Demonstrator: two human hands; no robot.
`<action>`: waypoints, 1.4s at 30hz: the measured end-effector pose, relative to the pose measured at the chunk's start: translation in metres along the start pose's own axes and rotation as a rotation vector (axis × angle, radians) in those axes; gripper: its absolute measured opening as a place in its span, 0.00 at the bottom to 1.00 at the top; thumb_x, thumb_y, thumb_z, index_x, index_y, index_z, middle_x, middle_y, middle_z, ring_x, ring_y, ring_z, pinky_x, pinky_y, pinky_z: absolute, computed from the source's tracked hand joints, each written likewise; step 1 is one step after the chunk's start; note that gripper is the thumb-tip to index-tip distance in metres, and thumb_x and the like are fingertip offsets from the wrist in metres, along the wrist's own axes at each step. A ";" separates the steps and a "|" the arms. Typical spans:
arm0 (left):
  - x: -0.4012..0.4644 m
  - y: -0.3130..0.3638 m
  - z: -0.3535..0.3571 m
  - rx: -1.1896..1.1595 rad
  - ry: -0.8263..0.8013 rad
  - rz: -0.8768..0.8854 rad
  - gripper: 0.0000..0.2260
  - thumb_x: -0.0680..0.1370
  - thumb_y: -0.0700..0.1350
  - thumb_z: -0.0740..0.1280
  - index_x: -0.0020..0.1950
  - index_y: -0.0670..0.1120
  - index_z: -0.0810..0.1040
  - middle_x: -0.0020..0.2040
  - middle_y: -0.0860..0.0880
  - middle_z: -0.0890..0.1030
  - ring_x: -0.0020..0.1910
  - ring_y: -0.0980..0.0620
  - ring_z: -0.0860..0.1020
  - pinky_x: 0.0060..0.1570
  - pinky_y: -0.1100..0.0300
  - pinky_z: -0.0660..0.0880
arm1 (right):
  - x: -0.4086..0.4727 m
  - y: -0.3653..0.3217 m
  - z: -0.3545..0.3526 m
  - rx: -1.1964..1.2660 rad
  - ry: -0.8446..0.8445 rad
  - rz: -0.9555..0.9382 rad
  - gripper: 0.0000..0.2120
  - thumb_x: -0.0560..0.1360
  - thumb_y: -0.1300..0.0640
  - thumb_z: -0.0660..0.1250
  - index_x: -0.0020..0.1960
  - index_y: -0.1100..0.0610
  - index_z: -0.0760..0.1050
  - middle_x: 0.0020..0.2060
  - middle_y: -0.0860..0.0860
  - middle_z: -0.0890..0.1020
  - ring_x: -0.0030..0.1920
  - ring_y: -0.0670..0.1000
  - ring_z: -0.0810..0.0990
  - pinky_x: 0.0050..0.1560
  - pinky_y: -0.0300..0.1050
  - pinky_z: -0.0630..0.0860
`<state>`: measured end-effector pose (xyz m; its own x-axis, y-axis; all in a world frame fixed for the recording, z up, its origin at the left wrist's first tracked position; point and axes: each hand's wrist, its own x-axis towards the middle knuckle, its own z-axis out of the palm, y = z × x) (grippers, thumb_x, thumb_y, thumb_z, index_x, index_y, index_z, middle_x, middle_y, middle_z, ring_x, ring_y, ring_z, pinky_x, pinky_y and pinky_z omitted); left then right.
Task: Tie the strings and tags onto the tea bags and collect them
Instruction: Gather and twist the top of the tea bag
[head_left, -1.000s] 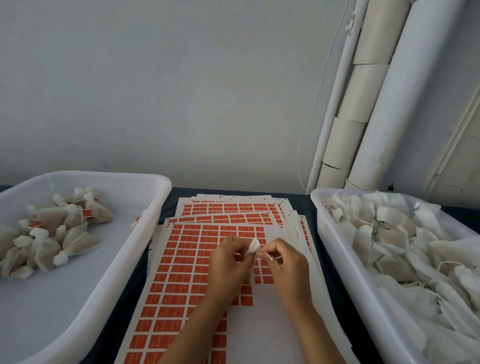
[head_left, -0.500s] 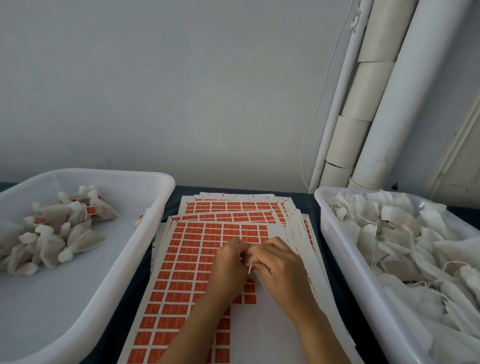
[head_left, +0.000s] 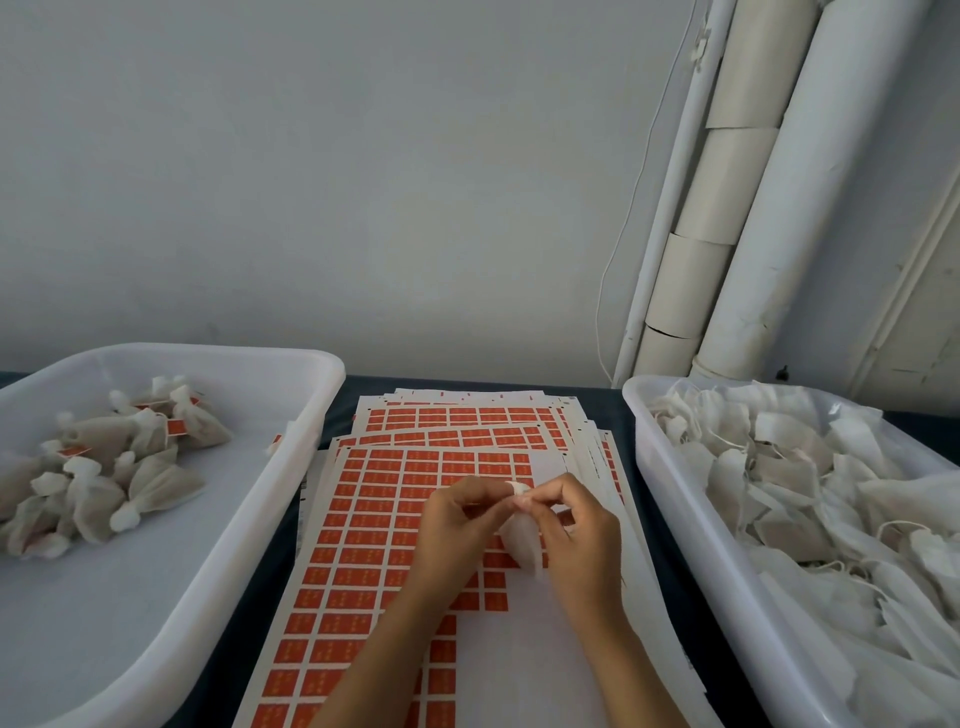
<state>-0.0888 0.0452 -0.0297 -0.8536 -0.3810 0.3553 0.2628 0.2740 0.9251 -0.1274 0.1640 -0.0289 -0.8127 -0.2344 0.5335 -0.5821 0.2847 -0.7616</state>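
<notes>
In the head view, the sticker sheets (head_left: 395, 519) lie on the dark worktop (head_left: 358, 395), and above them both hands meet on one tea bag (head_left: 522, 540). The left hand (head_left: 452, 525) pinches its gathered top with curled fingers (head_left: 493, 501); the right hand (head_left: 582, 535) pinches the same top, the bag hanging between the palms. Left of the sheets a white tub (head_left: 291, 467) holds finished tea bags (head_left: 104, 467); right of them another tub (head_left: 670, 499) is heaped with untied bags (head_left: 805, 493).
</notes>
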 end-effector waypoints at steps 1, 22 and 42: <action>0.000 0.001 -0.001 -0.037 0.009 0.001 0.02 0.71 0.44 0.71 0.42 0.49 0.83 0.37 0.52 0.83 0.38 0.56 0.80 0.39 0.67 0.77 | 0.000 -0.001 0.000 0.023 0.012 0.011 0.09 0.71 0.56 0.71 0.40 0.45 0.73 0.41 0.33 0.77 0.46 0.35 0.78 0.45 0.29 0.75; -0.003 0.000 0.006 -0.038 0.058 0.075 0.10 0.72 0.37 0.72 0.49 0.47 0.78 0.43 0.51 0.81 0.43 0.55 0.80 0.44 0.62 0.79 | 0.002 -0.003 0.007 0.269 -0.036 0.114 0.07 0.70 0.58 0.72 0.37 0.48 0.76 0.47 0.46 0.77 0.51 0.39 0.75 0.46 0.34 0.76; -0.001 -0.002 0.001 -0.068 0.042 -0.020 0.08 0.75 0.35 0.68 0.48 0.47 0.77 0.43 0.48 0.81 0.41 0.51 0.80 0.42 0.65 0.78 | 0.004 -0.001 0.002 0.154 -0.092 -0.001 0.09 0.75 0.57 0.67 0.47 0.43 0.73 0.43 0.34 0.79 0.49 0.37 0.77 0.47 0.27 0.73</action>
<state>-0.0889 0.0457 -0.0320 -0.8398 -0.4230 0.3405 0.2768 0.2060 0.9386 -0.1303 0.1614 -0.0269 -0.8022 -0.3207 0.5036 -0.5660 0.1404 -0.8123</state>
